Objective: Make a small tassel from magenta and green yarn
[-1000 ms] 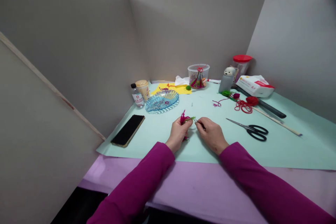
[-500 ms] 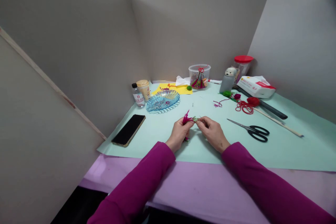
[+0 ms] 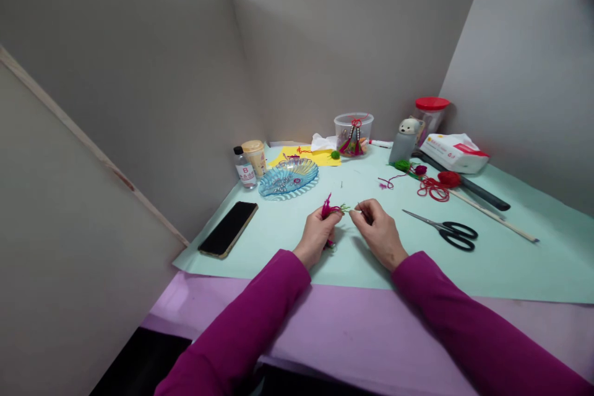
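Note:
My left hand point(image 3: 318, 232) is closed around a bundle of magenta and green yarn point(image 3: 327, 206). Magenta strands stick up above its thumb, green ends point to the right, and more of the bundle shows below the palm. Just to the right, my right hand point(image 3: 378, 232) is pinched shut on a thin dark pointed thing point(image 3: 363, 212), too small to name. Its fingertips are close to the green ends, with a small gap between. Black-handled scissors point(image 3: 440, 228) lie on the right.
A phone point(image 3: 228, 229) lies at left, near a blue shell-shaped dish point(image 3: 288, 179) with beads and a small bottle point(image 3: 244, 168). A clear tub point(image 3: 344, 130) with a tassel stands at the back. Red yarn point(image 3: 435, 189), a stick point(image 3: 499, 218) and a tissue pack point(image 3: 455, 151) are at right.
My right hand has drawn slightly away to the right from the green yarn ends, its fingertips raised a little. My left hand keeps its grip in nearly the same place.

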Available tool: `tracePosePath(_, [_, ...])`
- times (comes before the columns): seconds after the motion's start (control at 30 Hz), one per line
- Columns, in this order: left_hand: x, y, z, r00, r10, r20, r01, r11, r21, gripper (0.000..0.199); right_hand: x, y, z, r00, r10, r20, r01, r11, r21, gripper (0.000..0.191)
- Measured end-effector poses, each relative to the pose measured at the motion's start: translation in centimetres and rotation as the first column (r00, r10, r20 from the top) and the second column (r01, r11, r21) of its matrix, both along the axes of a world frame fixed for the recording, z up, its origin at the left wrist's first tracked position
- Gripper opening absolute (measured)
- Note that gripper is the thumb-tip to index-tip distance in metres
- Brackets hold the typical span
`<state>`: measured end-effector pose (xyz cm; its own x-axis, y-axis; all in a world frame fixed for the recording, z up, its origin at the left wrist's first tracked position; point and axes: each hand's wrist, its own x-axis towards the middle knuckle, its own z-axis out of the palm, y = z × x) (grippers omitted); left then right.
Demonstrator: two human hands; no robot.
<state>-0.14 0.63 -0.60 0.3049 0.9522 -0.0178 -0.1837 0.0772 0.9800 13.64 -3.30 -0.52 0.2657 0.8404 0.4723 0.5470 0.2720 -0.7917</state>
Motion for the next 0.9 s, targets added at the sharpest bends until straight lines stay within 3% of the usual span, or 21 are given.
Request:
tracePosePath(0.1, [0.0,0.0,0.0,1.0,0.009,-0.006,-0.009,1.0,0.008,0.024,-0.1,-0.1,-0.1,0.994,-0.009,0.112,0.002,0.998,0.06,0.02])
tracePosePath(0.27, [0.1,0.1,-0.1,1.0,-0.004,-0.011,0.004,1.0,0.009,0.024,-0.1,0.2,-1.0,0.959,0.086,0.271,-0.109,0.992,0.07,0.024])
tracePosePath(0.9, [0.2,0.0,-0.2,1.0,-0.011,-0.013,0.011,1.0,0.014,0.023,0.1,0.6,-1.5,0.942,0.132,0.308,-0.148,0.988,0.032,0.022])
